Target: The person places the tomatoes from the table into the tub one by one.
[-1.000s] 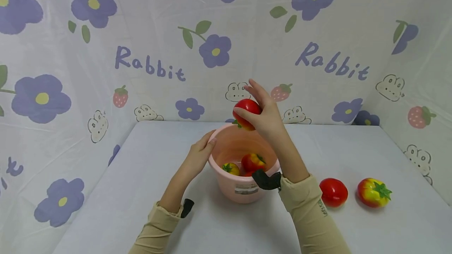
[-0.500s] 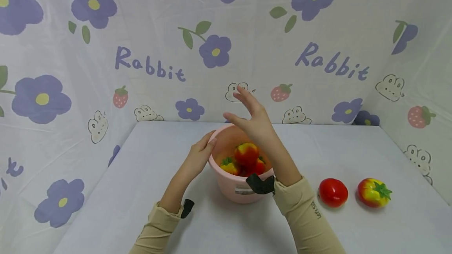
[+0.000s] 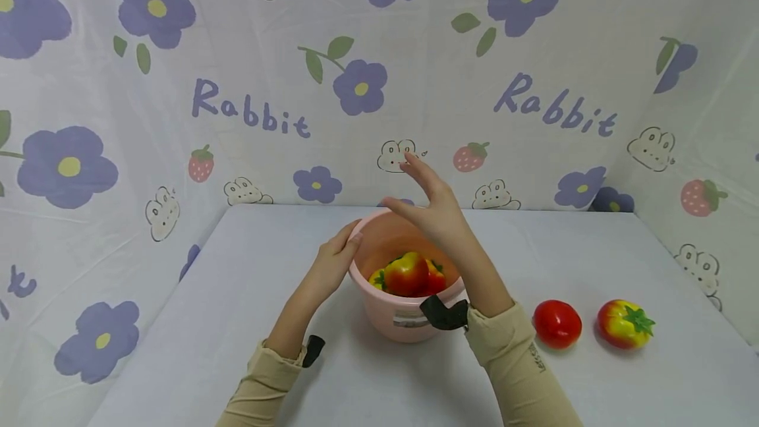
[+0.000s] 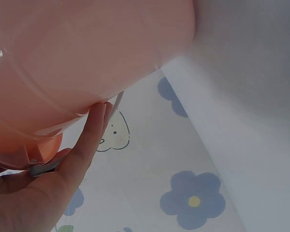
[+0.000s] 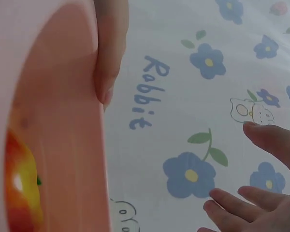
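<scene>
Three tomatoes (image 3: 409,273) sit in the pink bucket (image 3: 403,318) at frame centre — my left hand (image 3: 333,261) rests flat against its rim, my right hand (image 3: 435,209) hovers above, fingers spread, empty.

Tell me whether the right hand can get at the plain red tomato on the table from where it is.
Probably yes. The right hand is open and empty above the pink bucket, and the red tomato lies uncovered on the table just outside that forearm, with nothing between them.
</scene>
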{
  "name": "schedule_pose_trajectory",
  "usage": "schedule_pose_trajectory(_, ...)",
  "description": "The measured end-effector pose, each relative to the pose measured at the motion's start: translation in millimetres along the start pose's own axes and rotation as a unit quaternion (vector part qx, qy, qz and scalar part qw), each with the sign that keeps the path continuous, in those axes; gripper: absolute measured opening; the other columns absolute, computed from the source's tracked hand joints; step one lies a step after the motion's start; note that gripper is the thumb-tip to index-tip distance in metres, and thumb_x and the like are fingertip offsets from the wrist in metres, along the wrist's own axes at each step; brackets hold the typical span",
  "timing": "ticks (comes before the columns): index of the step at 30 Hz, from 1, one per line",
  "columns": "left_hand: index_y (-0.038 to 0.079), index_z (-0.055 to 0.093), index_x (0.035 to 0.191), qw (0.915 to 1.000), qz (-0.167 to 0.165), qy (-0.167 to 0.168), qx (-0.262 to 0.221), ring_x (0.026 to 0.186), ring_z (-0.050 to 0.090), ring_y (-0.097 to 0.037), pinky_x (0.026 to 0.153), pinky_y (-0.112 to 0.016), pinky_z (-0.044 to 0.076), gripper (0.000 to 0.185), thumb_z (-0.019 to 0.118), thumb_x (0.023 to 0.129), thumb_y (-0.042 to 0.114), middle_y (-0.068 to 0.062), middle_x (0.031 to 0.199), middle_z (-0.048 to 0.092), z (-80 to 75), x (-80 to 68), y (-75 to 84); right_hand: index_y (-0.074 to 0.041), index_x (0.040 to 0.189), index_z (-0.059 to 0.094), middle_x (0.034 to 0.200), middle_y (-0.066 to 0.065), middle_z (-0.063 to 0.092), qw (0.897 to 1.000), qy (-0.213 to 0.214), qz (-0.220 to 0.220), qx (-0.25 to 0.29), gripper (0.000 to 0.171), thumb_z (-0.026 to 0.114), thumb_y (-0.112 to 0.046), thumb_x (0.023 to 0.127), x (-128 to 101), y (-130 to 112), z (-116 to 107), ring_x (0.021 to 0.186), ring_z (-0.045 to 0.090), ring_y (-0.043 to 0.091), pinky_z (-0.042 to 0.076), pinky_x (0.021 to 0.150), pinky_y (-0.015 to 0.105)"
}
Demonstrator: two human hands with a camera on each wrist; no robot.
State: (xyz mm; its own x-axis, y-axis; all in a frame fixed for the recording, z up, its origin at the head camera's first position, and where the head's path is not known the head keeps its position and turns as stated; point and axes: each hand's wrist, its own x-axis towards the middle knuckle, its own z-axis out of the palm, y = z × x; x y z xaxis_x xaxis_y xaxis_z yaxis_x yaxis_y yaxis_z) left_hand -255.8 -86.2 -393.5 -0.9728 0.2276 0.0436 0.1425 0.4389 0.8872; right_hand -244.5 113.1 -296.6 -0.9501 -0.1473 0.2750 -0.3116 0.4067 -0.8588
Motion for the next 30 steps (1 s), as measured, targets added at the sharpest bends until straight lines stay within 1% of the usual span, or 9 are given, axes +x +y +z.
schedule_pose_trajectory(3, 0.021, 0.033, 0.153, 1.0, 0.0, 0.003, 0.001, 0.143, 0.039, -0.032, 0.108, -0.054, 0.042, 0.054, 0.037, 0.104, 0.044, -0.006, 0.157, 0.039, -0.6, 0.1, -0.2, -0.032, 0.154, 0.027, 0.156, -0.001, 0.04, 1.0, 0.002, 0.004, -0.009, 0.08, 0.071, -0.031, 0.088, -2, 2, -4, 0.151, 0.026, 0.022, 0.026, 0.118, 0.061)
schedule_pose_trajectory(10, 0.021, 0.035, 0.152, 0.9999, 0.0, 0.009, 0.008, 0.143, 0.04, -0.031, 0.109, -0.055, 0.042, 0.054, 0.038, 0.103, 0.044, -0.006, 0.156, 0.04, -2.1, 1.5, -1.2, -0.032, 0.155, 0.025, 0.157, -0.002, 0.039, 0.999, 0.016, 0.021, -0.023, 0.08, 0.07, -0.031, 0.089, -7, 10, -15, 0.151, 0.024, 0.024, 0.022, 0.118, 0.064)
schedule_pose_trajectory(16, 0.022, 0.034, 0.152, 0.9999, -0.005, 0.011, 0.005, 0.143, 0.039, -0.032, 0.108, -0.054, 0.042, 0.054, 0.038, 0.103, 0.043, -0.006, 0.157, 0.039, -1.7, 1.8, -1.5, -0.03, 0.155, 0.024, 0.158, 0.001, 0.037, 0.999, 0.023, 0.025, -0.032, 0.079, 0.069, -0.032, 0.09, -11, 24, -23, 0.151, 0.023, 0.026, 0.02, 0.118, 0.065)
schedule_pose_trajectory(22, 0.021, 0.034, 0.152, 0.9999, -0.005, 0.01, 0.001, 0.143, 0.04, -0.032, 0.108, -0.054, 0.043, 0.052, 0.038, 0.104, 0.041, -0.006, 0.157, 0.039, -0.6, 2.1, -1.1, -0.029, 0.156, 0.023, 0.159, 0.002, 0.036, 0.998, 0.039, 0.035, -0.037, 0.08, 0.069, -0.03, 0.09, -17, 36, -35, 0.152, 0.021, 0.028, 0.019, 0.117, 0.067)
schedule_pose_trajectory(30, 0.021, 0.035, 0.152, 1.0, -0.006, 0.008, -0.001, 0.143, 0.04, -0.031, 0.109, -0.054, 0.041, 0.052, 0.038, 0.104, 0.041, -0.005, 0.156, 0.039, -0.1, 1.4, -0.3, -0.024, 0.157, 0.019, 0.159, 0.007, 0.033, 0.996, 0.054, 0.044, -0.048, 0.082, 0.067, -0.03, 0.091, -28, 53, -51, 0.152, 0.02, 0.031, 0.021, 0.116, 0.067)
